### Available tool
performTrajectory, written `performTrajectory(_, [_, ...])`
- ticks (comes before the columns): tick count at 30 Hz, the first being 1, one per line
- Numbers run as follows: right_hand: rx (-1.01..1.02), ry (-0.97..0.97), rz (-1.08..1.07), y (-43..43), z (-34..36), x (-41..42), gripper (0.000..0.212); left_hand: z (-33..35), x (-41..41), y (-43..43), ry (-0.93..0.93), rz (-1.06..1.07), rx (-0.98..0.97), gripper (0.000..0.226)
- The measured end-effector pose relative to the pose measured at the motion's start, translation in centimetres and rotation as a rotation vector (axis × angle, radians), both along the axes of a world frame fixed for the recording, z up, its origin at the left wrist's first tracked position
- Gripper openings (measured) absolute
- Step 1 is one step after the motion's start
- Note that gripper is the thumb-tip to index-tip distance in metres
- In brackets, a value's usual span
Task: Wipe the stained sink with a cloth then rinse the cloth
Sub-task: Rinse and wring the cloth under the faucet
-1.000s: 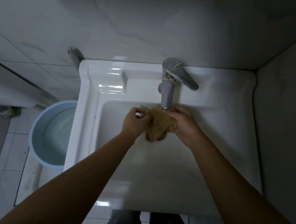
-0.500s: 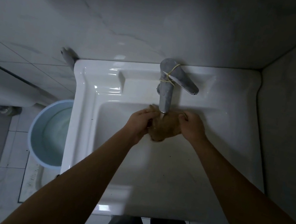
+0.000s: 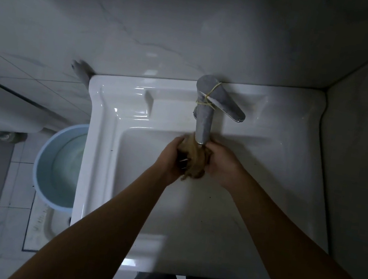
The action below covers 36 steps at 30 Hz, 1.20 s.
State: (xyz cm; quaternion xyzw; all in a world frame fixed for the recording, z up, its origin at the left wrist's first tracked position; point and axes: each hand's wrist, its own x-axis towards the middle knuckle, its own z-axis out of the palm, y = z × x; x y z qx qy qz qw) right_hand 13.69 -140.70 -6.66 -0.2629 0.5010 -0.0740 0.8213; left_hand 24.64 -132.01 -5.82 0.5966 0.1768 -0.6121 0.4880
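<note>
A white square sink (image 3: 104, 151) fills the middle of the view. Over its basin, a crumpled brown cloth (image 3: 195, 162) hangs directly under the spout of the metal tap (image 3: 203, 120), which has a yellow rubber band around it. My left hand (image 3: 170, 159) grips the cloth's left side and my right hand (image 3: 221, 164) grips its right side, bunching it between them. Small dark specks dot the basin floor near the front right.
A light blue bucket (image 3: 43, 166) holding water stands on the tiled floor left of the sink. Grey marbled walls close in behind and on the right. A pipe stub (image 3: 80, 69) sticks out of the wall at the sink's back left corner.
Both hands have pressed closer together on the cloth, which is now more tightly bunched under the spout. The view has shifted slightly.
</note>
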Motion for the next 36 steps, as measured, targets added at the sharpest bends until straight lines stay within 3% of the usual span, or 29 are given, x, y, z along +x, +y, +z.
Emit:
performTrajectory(1, [-0.067, 0.015, 0.054, -0.3, 0.2, -0.1, 0.025, -0.2, 0.0, 0.2, 0.002, -0.04, -0.02, 0.039])
performTrajectory(5, [-0.708, 0.35, 0.375, -2.1, 0.2, -1.5, 0.01, -0.2, 0.4, 0.8, -0.043, -0.147, -0.109, 0.039])
performTrajectory(8, [-0.837, 0.382, 0.43, -2.2, -0.4, -2.4, 0.009, 0.9, 0.7, 0.4, 0.027, -0.106, -0.208, 0.043])
performTrajectory(10, [-0.811, 0.356, 0.419, -1.7, -0.9, -2.5, 0.01, 1.4, 0.7, 0.0, 0.104, -0.045, -0.218, 0.038])
performTrajectory(12, [-0.645, 0.337, 0.357, -0.7, -1.0, -2.3, 0.016, 1.8, 0.6, -0.4, 0.218, 0.01, -0.224, 0.034])
performTrajectory(15, [0.004, 0.22, 0.158, 0.8, -1.5, -1.9, 0.034, 2.2, 0.2, -0.8, 0.297, 0.045, -0.215, 0.03])
performTrajectory(17, [0.186, 0.111, 0.0, 1.4, -2.0, -1.8, 0.044, 1.9, 0.1, -0.8, 0.177, -0.014, -0.197, 0.025])
performTrajectory(20, [-0.106, 0.192, -0.113, 1.1, -2.4, -1.6, 0.021, 0.3, 0.6, 0.0, -0.278, -0.17, -0.051, 0.011])
performTrajectory(22, [-0.203, 0.202, -0.169, 0.9, -2.2, -1.9, 0.017, -0.7, 1.2, 0.8, -0.406, -0.177, 0.022, 0.014])
performTrajectory(24, [-0.125, 0.063, -0.164, 0.8, -1.8, -2.0, 0.021, -1.0, 1.2, 1.1, -0.305, -0.156, 0.02, 0.029])
performTrajectory(27, [-0.027, -0.073, 0.063, 0.6, -0.2, -1.9, 0.036, -0.4, 0.8, 0.4, -0.099, -0.164, -0.007, 0.045])
performTrajectory(29, [-0.073, 0.007, 0.119, 0.1, 0.8, -1.4, 0.033, -0.2, 0.5, 0.0, -0.043, -0.174, -0.04, 0.047])
performTrajectory(32, [-0.259, 0.27, 0.068, -0.7, 0.9, -1.0, 0.021, -0.5, 0.1, -0.2, -0.185, -0.238, -0.052, 0.042])
performTrajectory(36, [-0.357, 0.262, 0.081, 0.2, -0.2, -1.0, 0.018, -0.7, -0.2, -0.7, -0.199, -0.152, -0.048, 0.035])
